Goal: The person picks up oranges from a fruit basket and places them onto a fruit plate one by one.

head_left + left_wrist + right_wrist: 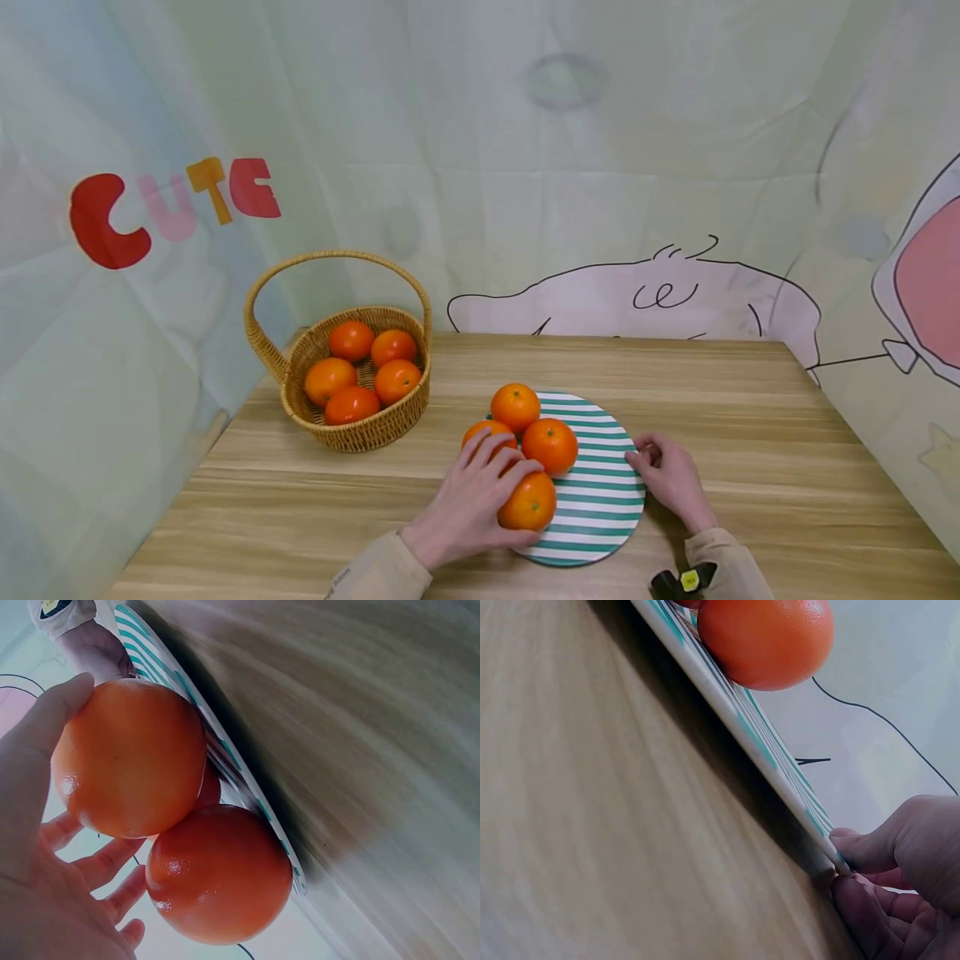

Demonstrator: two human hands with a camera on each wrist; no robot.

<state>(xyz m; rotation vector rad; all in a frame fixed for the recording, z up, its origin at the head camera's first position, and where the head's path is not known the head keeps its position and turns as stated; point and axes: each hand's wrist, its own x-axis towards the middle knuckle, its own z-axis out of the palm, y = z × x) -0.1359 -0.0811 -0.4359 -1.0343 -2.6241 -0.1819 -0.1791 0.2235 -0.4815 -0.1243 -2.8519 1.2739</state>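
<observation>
A round plate (592, 533) with green and white stripes carries several oranges. My left hand (476, 500) reaches over its left side and grips the nearest orange (534, 502), thumb on the near side and fingers spread over the top. In the left wrist view, that orange (131, 757) sits against the thumb, and a second orange (221, 874) lies close to the fingertips. Two more oranges, one at the back (515, 407) and one in the middle (551, 446), rest on the plate. At the plate's right edge, my right hand (671, 475) pinches the rim between thumb and fingers.
A wicker basket (360, 437) with a tall arched handle stands at the back left of the wooden table (750, 417). Several oranges lie inside it. A printed cloth (480, 150) hangs behind the table and along both sides.
</observation>
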